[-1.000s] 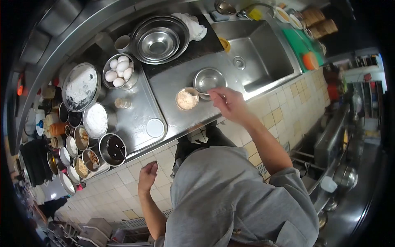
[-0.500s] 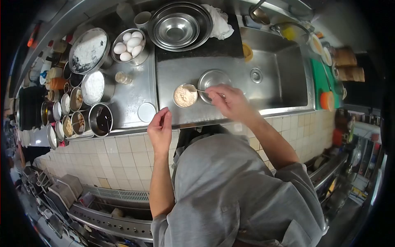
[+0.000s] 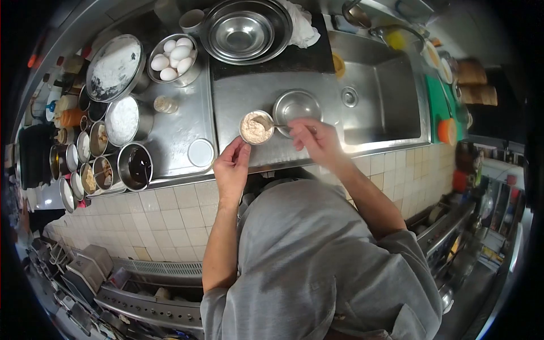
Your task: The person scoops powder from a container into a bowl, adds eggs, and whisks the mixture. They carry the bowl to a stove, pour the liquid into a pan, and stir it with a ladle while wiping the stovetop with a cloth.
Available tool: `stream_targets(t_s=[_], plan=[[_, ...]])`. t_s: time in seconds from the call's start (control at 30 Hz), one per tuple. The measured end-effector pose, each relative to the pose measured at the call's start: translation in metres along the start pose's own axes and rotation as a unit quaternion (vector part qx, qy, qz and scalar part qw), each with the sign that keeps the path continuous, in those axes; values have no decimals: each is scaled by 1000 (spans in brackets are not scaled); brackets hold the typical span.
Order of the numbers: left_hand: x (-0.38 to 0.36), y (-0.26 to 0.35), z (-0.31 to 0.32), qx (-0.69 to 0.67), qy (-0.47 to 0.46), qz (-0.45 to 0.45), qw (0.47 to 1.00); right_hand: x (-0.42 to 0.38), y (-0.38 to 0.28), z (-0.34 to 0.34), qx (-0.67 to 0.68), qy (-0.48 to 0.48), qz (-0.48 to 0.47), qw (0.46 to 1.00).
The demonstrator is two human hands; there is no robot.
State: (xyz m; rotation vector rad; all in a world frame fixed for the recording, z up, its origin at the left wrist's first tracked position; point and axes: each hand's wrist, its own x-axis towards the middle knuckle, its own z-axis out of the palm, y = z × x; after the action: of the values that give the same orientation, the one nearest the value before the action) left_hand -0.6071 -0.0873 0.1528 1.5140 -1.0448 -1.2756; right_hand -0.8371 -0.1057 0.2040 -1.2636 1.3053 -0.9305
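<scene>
A small round container (image 3: 241,135) of pale beige powder (image 3: 253,131) is on the steel counter in front of me. My left hand (image 3: 231,165) has its thumb and fingers closed at the container's near left edge. In my right hand (image 3: 317,141), slightly blurred, is a metal spoon (image 3: 277,126) whose bowl end dips into the powder. An empty-looking steel bowl (image 3: 298,105) sits just right of the container, partly behind the right hand. Left of my left hand lies a round white lid (image 3: 200,153).
A bowl of eggs (image 3: 173,59), a small jar (image 3: 165,104), a pot of white powder (image 3: 128,120) and a pot of dark liquid (image 3: 136,166) stand left. Nested steel bowls (image 3: 245,59) are behind. A sink (image 3: 385,96) is at right, beside a green board (image 3: 439,110).
My left hand has moved up and right to the container's edge. The spoon has gone deeper into the powder, and my right hand has shifted slightly right and down.
</scene>
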Motion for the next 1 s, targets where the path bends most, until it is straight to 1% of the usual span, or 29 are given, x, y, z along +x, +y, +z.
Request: stream_targets(t_s=[0.03, 0.1, 0.13, 0.2, 0.23, 0.3, 0.33, 0.4, 0.43, 0.5, 0.53, 0.6, 0.63, 0.73, 0.87, 0.97, 1.0], plan=[[0, 0, 1, 0, -3, -1, 1000, 0, 5, 0, -1, 3, 1, 1000], [1, 1, 0, -7, -4, -1, 1000, 4, 15, 0, 86, 18, 37, 995], [1, 0, 0, -5, -5, -1, 1000, 5, 19, 2, 88, 19, 38, 995], [2, 0, -2, -11, -17, -4, 1000, 7, 24, 4, 176, 52, 68, 981], [2, 3, -5, -10, -18, -3, 1000, 7, 23, 5, 177, 52, 67, 980], [-3, 11, -16, 45, -23, -33, 998, 4, 21, 7, 195, 92, 104, 971], [-2, 6, -26, 46, -24, -31, 998, 3, 19, 6, 196, 93, 102, 971], [6, -15, -56, 150, 28, 23, 988, 0, 16, 1, 234, 112, 120, 958], [10, -22, -70, 151, 27, 26, 988, -1, 17, 0, 236, 114, 117, 958], [17, -31, -95, 293, 78, 86, 949, -1, 19, -2, 245, 129, 119, 953], [20, -34, -105, 294, 79, 88, 949, -2, 19, -2, 246, 129, 117, 953], [23, -36, -118, 424, 42, 105, 898, -3, 18, -1, 240, 141, 128, 952], [24, -31, -120, 406, 27, 75, 911, -3, 19, -1, 242, 139, 128, 952], [31, -43, -127, 428, 29, 81, 900, -6, 23, -4, 274, 144, 110, 944], [37, -47, -129, 432, 26, 55, 900, -9, 20, -12, 301, 158, 109, 934], [39, -42, -113, 447, 9, 60, 893, -19, 14, -29, 283, 178, 75, 939], [38, -42, -110, 460, 27, 65, 885, -22, 15, -36, 299, 199, 76, 930]])
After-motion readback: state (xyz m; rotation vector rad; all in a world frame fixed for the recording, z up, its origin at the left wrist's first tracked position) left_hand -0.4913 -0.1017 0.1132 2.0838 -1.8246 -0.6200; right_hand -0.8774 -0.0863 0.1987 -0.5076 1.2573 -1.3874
